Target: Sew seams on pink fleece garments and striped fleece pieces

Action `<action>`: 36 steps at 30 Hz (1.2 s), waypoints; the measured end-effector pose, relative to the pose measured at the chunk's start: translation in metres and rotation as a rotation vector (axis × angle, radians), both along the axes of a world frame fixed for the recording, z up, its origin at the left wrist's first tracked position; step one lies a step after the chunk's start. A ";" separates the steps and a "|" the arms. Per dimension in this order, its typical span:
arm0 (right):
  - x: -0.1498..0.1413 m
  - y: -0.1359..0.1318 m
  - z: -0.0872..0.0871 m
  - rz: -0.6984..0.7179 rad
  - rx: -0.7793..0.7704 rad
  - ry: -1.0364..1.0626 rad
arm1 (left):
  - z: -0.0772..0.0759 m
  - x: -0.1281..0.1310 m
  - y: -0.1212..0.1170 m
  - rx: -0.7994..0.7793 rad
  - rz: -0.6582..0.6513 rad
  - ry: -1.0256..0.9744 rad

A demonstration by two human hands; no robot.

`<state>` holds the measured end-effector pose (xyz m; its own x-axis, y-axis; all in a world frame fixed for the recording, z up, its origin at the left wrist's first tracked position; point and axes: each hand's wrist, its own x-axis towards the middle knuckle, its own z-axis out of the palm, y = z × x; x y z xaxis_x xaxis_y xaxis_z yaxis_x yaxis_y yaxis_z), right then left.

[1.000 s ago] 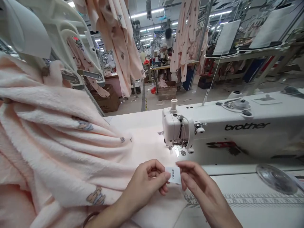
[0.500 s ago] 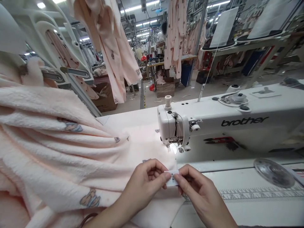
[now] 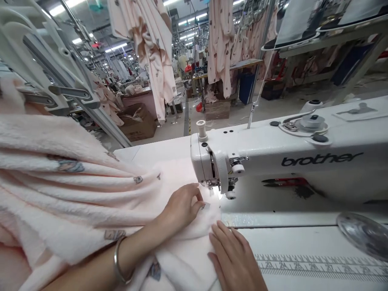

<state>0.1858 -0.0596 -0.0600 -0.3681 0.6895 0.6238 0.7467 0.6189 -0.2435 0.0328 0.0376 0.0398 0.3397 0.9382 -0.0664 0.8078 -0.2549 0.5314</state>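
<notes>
Pale pink plush fabric (image 3: 100, 202) with small printed bears lies in folds across the table and reaches the sewing machine (image 3: 206, 157). My left hand (image 3: 182, 206) is over the fabric, just left of the presser foot (image 3: 214, 190), with fingers bent and thumb drawn in. At its thumb tip shows a small pale label (image 3: 206, 207), partly covered by the hand and blurred. My right hand (image 3: 232, 254) lies flat on the fabric's right edge, fingers stretched out and holding nothing.
Red-handled thread snips (image 3: 285, 182) lie under the machine arm. A printed ruler (image 3: 303, 266) runs along the table front, with a clear round dish (image 3: 360, 234) behind it. Pink garments (image 3: 157, 60) hang beyond the table, and a white hanger frame (image 3: 72, 93) stands at left.
Both hands held the white label in front of the machine. My left hand has moved forward and left towards the presser foot; my right hand has let go and flattened on the fabric.
</notes>
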 end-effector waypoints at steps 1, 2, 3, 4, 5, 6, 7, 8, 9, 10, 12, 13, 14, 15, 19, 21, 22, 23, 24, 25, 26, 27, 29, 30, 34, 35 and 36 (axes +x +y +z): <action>0.000 0.001 -0.001 -0.001 -0.031 0.008 | -0.010 0.000 0.002 -0.002 -0.001 -0.006; 0.001 0.002 0.000 -0.010 -0.080 0.038 | -0.017 -0.001 0.003 -0.005 0.003 -0.014; 0.001 0.005 0.003 -0.032 -0.130 0.075 | -0.021 -0.001 0.003 -0.008 0.012 -0.022; 0.000 0.009 0.007 -0.063 -0.172 0.106 | -0.022 -0.001 0.002 -0.009 0.022 -0.032; -0.001 0.012 0.010 -0.103 -0.199 0.127 | -0.020 -0.001 0.001 -0.006 0.031 -0.040; -0.001 0.016 0.013 -0.141 -0.210 0.134 | -0.017 -0.001 -0.001 -0.002 0.047 -0.053; -0.002 0.019 0.015 -0.172 -0.212 0.131 | -0.014 -0.001 -0.002 -0.010 0.070 -0.074; -0.003 0.022 0.015 -0.193 -0.211 0.125 | -0.011 0.000 -0.003 -0.048 0.102 -0.112; -0.004 0.023 0.014 -0.216 -0.211 0.125 | -0.009 0.001 -0.003 -0.116 0.138 -0.165; -0.005 0.023 0.012 -0.238 -0.211 0.130 | -0.009 0.002 -0.003 -0.206 0.172 -0.223; -0.006 0.020 0.007 -0.279 -0.205 0.149 | -0.015 0.004 -0.003 -0.384 0.219 -0.320; -0.006 0.019 0.004 -0.293 -0.200 0.159 | -0.019 0.005 -0.002 -0.437 0.230 -0.343; -0.006 0.017 0.002 -0.294 -0.191 0.163 | -0.024 0.006 -0.001 -0.460 0.239 -0.352; -0.006 0.016 0.001 -0.291 -0.182 0.164 | -0.028 0.007 -0.001 -0.461 0.248 -0.349; -0.003 0.014 -0.001 -0.264 -0.152 0.137 | -0.039 0.011 -0.001 -0.444 0.298 -0.313; -0.001 0.014 -0.001 -0.240 -0.142 0.106 | -0.040 0.012 -0.001 -0.431 0.313 -0.290; 0.000 0.014 -0.001 -0.228 -0.143 0.092 | -0.041 0.012 -0.001 -0.424 0.318 -0.281; 0.001 0.014 -0.001 -0.223 -0.147 0.082 | -0.041 0.013 -0.001 -0.418 0.321 -0.272; 0.001 0.014 0.000 -0.225 -0.151 0.079 | -0.041 0.013 -0.001 -0.412 0.324 -0.263; 0.002 0.014 0.000 -0.227 -0.156 0.079 | -0.041 0.013 -0.001 -0.408 0.325 -0.255; 0.002 0.014 0.001 -0.226 -0.156 0.080 | -0.041 0.014 -0.001 -0.404 0.325 -0.247; 0.002 0.014 0.001 -0.226 -0.155 0.080 | -0.041 0.014 -0.001 -0.401 0.325 -0.238; 0.002 0.014 0.002 -0.216 -0.148 0.078 | -0.041 0.015 0.000 -0.395 0.323 -0.223; 0.002 0.015 0.002 -0.215 -0.147 0.079 | -0.040 0.015 0.000 -0.392 0.321 -0.216; 0.000 0.016 0.004 -0.223 -0.141 0.086 | -0.040 0.015 0.000 -0.378 0.310 -0.194; 0.000 0.016 0.005 -0.230 -0.144 0.091 | -0.040 0.015 0.000 -0.373 0.308 -0.189; -0.001 0.016 0.006 -0.232 -0.145 0.094 | -0.040 0.015 0.000 -0.367 0.307 -0.184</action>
